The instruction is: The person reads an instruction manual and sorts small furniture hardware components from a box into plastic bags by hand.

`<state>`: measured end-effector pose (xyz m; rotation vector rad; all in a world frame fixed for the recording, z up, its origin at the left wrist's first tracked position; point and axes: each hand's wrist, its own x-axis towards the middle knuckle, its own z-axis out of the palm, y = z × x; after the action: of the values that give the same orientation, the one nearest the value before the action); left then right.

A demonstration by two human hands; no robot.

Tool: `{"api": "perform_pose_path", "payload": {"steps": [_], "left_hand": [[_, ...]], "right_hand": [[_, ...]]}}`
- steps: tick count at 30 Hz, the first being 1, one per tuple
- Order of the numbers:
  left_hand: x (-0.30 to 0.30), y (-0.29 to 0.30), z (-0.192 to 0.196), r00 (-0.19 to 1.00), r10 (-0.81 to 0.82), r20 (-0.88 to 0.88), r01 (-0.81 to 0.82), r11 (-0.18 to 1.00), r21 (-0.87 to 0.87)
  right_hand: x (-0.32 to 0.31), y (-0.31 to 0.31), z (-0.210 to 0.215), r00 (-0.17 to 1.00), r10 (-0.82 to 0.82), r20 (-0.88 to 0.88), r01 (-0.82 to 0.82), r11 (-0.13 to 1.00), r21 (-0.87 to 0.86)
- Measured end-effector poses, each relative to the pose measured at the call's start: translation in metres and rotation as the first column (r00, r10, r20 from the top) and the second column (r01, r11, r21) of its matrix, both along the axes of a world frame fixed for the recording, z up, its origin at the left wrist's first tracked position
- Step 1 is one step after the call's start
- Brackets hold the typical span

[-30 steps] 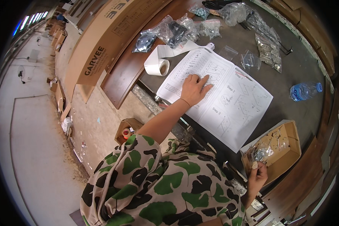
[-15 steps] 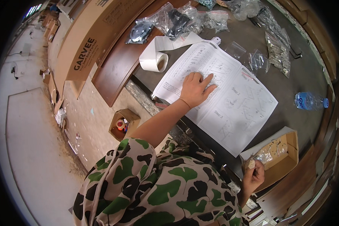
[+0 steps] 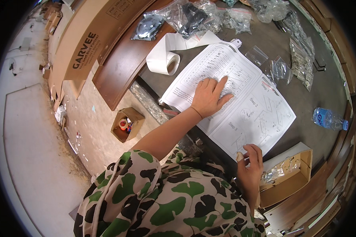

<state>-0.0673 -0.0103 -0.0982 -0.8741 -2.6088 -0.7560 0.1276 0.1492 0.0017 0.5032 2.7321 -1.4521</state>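
Note:
A white printed instruction sheet (image 3: 261,130) with line drawings and a centre fold lies spread on the dark tabletop. My left hand (image 3: 210,96) rests on its middle, the index finger stretched out over the diagrams and the thumb apart; nothing is held in it. Over the sheet's near right corner hovers my right hand (image 3: 250,168), its fingers loosely bent and apart from the thumb, with nothing visible between them. The tip of that thumb looks pale, perhaps wrapped. Beside the right hand stands an open cardboard box (image 3: 284,173) with small metal parts and clear plastic bags inside.
A roll of white labels (image 3: 168,63) sits past the sheet. Bagged hardware (image 3: 194,19) lines the far side, with a bag of metal fittings (image 3: 302,65) farther right. A water bottle (image 3: 330,118) lies at the right. Brown boards (image 3: 122,75) and a large carton (image 3: 87,43) stand left.
My right hand has moved up and left from beside the box to the sheet's near corner, and its fingers have spread. My left hand still points on the sheet. The view has shifted slightly.

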Motion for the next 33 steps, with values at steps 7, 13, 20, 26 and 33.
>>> {"api": "perform_pose_path", "payload": {"steps": [7, 13, 20, 26, 33], "left_hand": [[-0.001, 0.001, -0.002, 1.000, -0.015, -0.012, 0.015, 1.000, 0.004], [-0.001, 0.001, 0.001, 1.000, -0.018, -0.011, 0.018, 1.000, -0.001], [-0.001, 0.001, -0.002, 1.000, -0.009, -0.026, 0.009, 1.000, 0.000], [0.000, 0.002, 0.000, 0.999, -0.021, -0.024, 0.021, 1.000, 0.001], [-0.002, 0.003, -0.005, 0.998, -0.002, -0.065, 0.003, 1.000, 0.019]], "right_hand": [[0.002, 0.001, -0.006, 0.997, 0.062, 0.050, -0.061, 0.998, -0.030], [0.009, 0.001, -0.012, 0.995, 0.076, 0.061, -0.075, 0.997, -0.018], [0.011, 0.000, -0.012, 0.992, 0.078, 0.099, -0.074, 0.996, -0.039], [0.015, 0.003, -0.021, 0.991, 0.117, 0.064, -0.118, 0.993, 0.017], [0.016, 0.005, -0.025, 0.986, 0.145, 0.080, -0.149, 0.988, 0.040]]}}
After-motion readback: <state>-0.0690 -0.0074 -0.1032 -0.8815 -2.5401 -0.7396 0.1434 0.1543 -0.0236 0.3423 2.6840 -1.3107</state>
